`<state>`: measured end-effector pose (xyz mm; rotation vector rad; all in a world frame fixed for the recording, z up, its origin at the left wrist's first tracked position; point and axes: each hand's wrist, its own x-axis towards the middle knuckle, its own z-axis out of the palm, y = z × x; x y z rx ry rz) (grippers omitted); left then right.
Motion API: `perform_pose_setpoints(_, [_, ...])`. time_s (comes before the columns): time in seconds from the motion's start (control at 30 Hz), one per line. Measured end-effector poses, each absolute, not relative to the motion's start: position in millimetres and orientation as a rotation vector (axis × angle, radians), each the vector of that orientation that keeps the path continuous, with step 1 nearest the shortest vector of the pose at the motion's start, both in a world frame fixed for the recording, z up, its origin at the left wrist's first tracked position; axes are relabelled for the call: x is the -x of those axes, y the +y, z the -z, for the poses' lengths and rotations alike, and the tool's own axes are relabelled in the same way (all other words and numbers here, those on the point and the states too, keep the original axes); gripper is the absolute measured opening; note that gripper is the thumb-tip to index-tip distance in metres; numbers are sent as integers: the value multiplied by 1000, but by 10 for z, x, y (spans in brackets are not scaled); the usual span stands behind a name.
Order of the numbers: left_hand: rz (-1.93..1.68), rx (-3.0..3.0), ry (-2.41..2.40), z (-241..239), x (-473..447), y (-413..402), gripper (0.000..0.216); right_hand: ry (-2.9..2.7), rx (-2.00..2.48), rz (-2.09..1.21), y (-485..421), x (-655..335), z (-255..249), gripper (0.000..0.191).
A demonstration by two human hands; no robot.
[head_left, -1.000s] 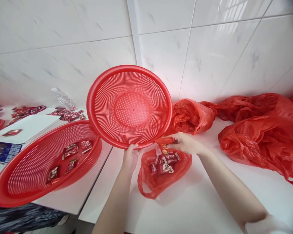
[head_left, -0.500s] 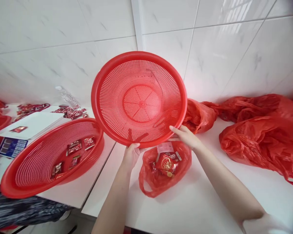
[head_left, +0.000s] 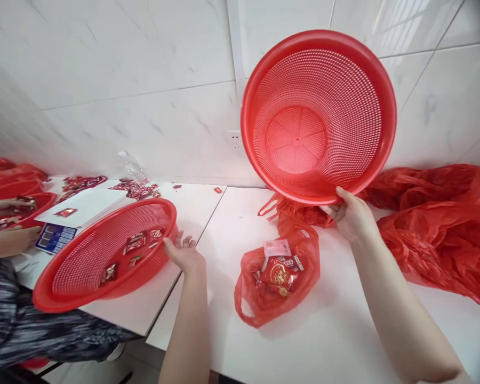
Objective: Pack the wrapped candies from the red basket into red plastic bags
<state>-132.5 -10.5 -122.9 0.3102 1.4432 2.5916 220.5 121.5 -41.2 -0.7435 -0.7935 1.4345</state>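
My right hand (head_left: pixel 351 216) grips the lower rim of an empty red mesh basket (head_left: pixel 318 114), held up tilted against the tiled wall at the upper right. My left hand (head_left: pixel 183 252) is open, fingers spread, right beside the rim of a second red mesh basket (head_left: pixel 70 277) that rests tilted on the left table with several red candy packets inside. Between my arms a small red plastic bag (head_left: pixel 278 274) lies open on the white table, holding red candy packets and a small box.
Large crumpled red plastic bags (head_left: pixel 436 229) cover the right back of the table. At the left are a blue-faced scale (head_left: pixel 57 236), scattered red packets, a clear bottle (head_left: pixel 131 168) and another person's hands (head_left: pixel 14 237) by more red baskets. A wall socket (head_left: pixel 235 140) sits behind.
My left hand let go of the empty basket and moved left to the second basket's rim. My right hand alone carried the empty basket up and to the right.
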Motion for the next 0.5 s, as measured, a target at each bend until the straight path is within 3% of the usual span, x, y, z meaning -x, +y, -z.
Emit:
perform_pose_setpoints(0.13, [-2624,-425,1337,1111,1020,-87,35,-773,696,-1426,1243,-2293,393,11])
perform_pose_setpoints(0.37, [-2329,-687,1124,1085,540,-64,25,-856,748,-1520,1148,-2228,359,14])
perform_pose_setpoints(0.5, [-2140,-584,1101,1223,503,22,32,-969,790,-1654,1034,-2144,333,16])
